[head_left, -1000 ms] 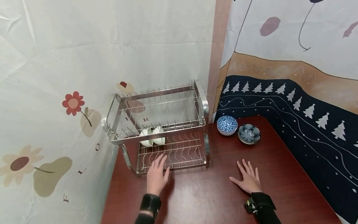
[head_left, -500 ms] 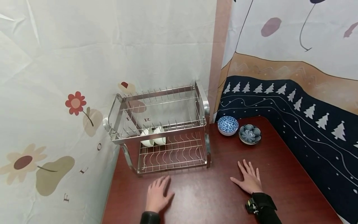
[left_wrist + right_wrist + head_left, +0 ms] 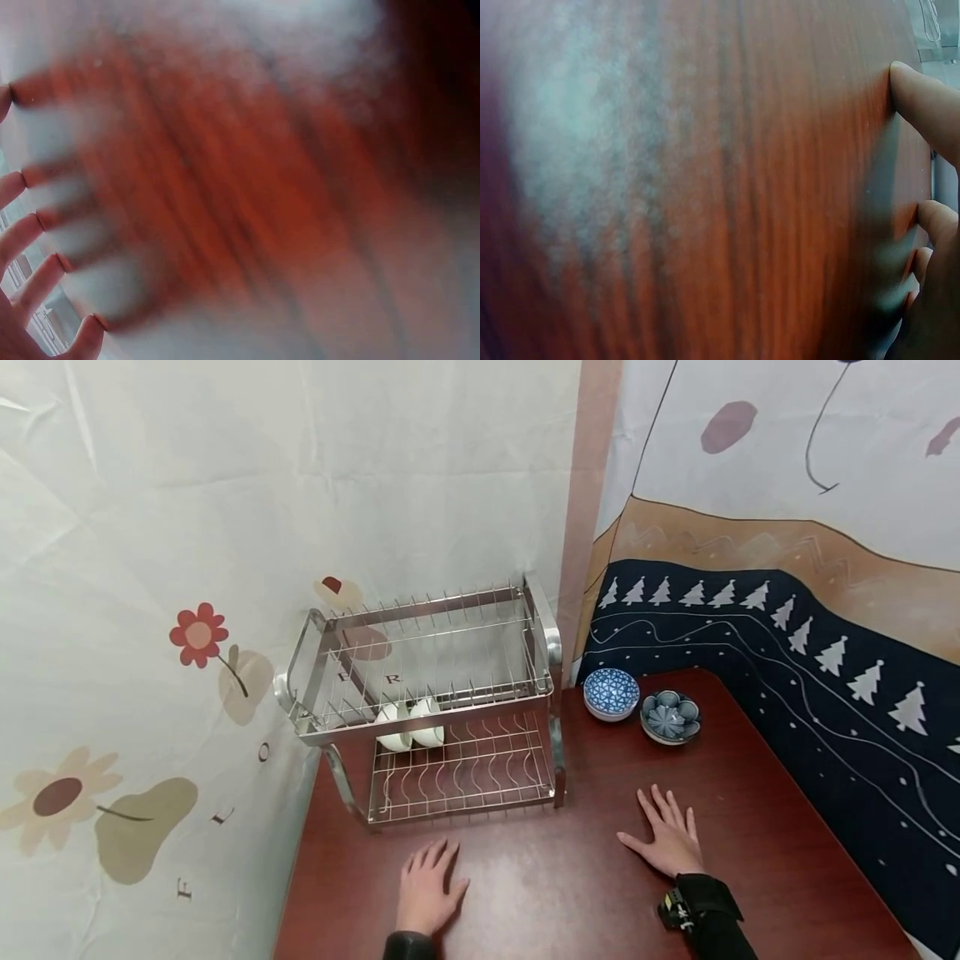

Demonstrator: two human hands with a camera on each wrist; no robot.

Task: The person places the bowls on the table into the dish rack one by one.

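My left hand [image 3: 427, 889] rests on the reddish-brown table with fingers spread, just in front of a two-tier metal dish rack [image 3: 461, 817]. In the left wrist view its fingertips [image 3: 46, 274] touch the tabletop. My right hand [image 3: 666, 837] lies on the table to the right, fingers spread and holding nothing. Two white cups [image 3: 394, 739] lie tilted side by side at the left of the rack's lower tier, partly hidden by the upper tier's front bar. Beyond the right hand stand a blue-and-white patterned bowl [image 3: 611, 695] and a dark blue flower-patterned bowl [image 3: 670, 720].
The wooden table [image 3: 555, 893] meets a pale printed cloth [image 3: 450, 510] behind and at the left. A dark cloth with white trees [image 3: 832, 658] borders its right edge. Black bands [image 3: 701, 893] go round the wrists.
My left hand has drawn back from the rack's lower front edge toward the near side and come down on the table. The right hand, cups and bowls have stayed put.
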